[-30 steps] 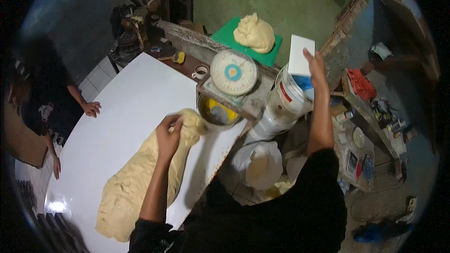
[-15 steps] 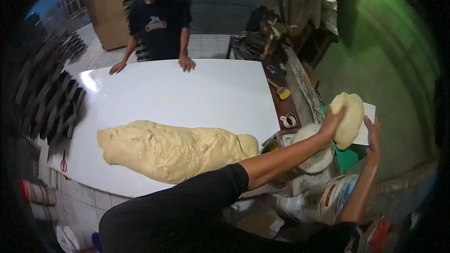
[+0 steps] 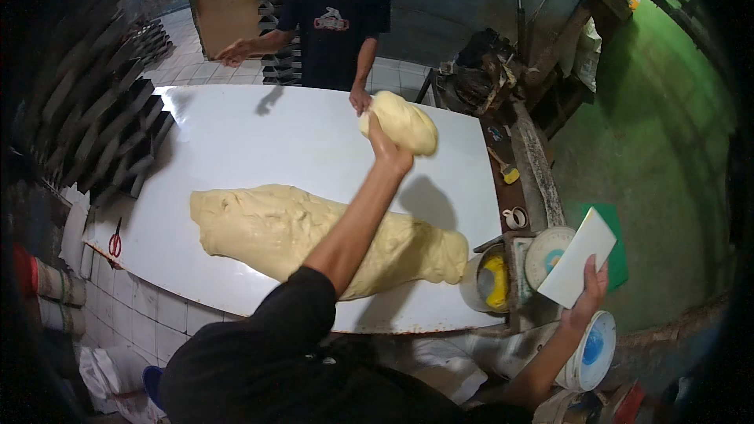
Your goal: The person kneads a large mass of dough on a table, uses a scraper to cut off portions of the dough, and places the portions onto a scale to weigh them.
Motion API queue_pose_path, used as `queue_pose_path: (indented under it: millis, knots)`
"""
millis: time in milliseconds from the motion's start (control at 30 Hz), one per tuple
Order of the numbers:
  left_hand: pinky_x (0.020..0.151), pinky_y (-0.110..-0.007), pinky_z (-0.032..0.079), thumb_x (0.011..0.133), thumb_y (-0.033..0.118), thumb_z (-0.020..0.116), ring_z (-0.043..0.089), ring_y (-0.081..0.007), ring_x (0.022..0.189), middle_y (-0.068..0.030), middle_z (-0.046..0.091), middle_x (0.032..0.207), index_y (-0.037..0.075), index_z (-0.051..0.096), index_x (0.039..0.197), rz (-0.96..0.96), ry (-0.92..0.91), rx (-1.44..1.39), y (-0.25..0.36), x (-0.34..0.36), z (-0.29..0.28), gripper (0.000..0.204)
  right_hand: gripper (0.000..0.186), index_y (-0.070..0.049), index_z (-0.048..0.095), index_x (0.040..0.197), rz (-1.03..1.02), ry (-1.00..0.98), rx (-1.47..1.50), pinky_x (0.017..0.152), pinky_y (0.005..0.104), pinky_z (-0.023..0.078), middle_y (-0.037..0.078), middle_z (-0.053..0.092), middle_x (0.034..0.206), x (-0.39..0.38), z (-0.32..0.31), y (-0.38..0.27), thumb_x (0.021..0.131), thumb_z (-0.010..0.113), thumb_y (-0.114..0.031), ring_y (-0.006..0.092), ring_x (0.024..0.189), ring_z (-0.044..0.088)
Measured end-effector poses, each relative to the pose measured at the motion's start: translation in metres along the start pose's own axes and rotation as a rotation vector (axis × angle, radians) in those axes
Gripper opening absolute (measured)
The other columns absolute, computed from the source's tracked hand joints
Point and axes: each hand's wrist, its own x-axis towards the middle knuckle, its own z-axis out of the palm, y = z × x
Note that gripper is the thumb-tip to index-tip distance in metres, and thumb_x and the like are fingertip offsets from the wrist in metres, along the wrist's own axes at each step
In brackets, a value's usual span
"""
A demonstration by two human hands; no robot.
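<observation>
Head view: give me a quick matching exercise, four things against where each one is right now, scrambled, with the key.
Things
1. round dough piece
2. white board
3. long dough mass
4. red-handled scissors

Places
A. lying under the left forearm
B. in the right hand
C. near the left end of the white table
D. in the left hand

Right pairs: 1-D, 2-B, 3-A, 4-C
</observation>
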Motion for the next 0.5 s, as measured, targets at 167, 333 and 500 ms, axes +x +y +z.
queue_pose_path:
  millis: [167,333,500]
  knots:
    - [0.099,-0.042,0.048,0.094,0.057,0.064,0.057,-0.0267,0.124,-0.0120,0.060,0.129,0.005,0.049,0.138,0.003,-0.151,0.498,0.195,0.106,-0.060,0.069,0.049,0.001,0.048,0.142,0.243,0.172,-0.028,0.093,0.0334,0.052,0.010,0.064,0.123,-0.103,0.068,0.065,0.100,0.064,-0.019,0.0197,0.106,0.065]
    - [0.075,-0.030,0.053,0.097,0.030,0.066,0.069,-0.0158,0.088,-0.0073,0.074,0.104,0.001,0.071,0.117,-0.202,-0.171,1.381,0.350,0.052,-0.173,0.036,0.043,0.002,0.054,0.136,0.479,0.375,-0.094,0.088,0.0373,0.055,0.010,0.066,0.118,-0.229,0.123,0.127,0.099,0.065,-0.018,0.0237,0.104,0.067]
    - [0.079,-0.044,0.057,0.086,0.032,0.071,0.072,-0.0358,0.079,-0.0191,0.074,0.084,0.001,0.077,0.091,0.260,0.168,2.136,0.523,0.005,-0.326,0.032,0.040,0.004,0.057,0.132,0.607,0.260,-0.135,0.090,0.0370,0.052,0.011,0.067,0.118,-0.316,0.176,0.164,0.099,0.064,-0.017,0.0232,0.104,0.066]
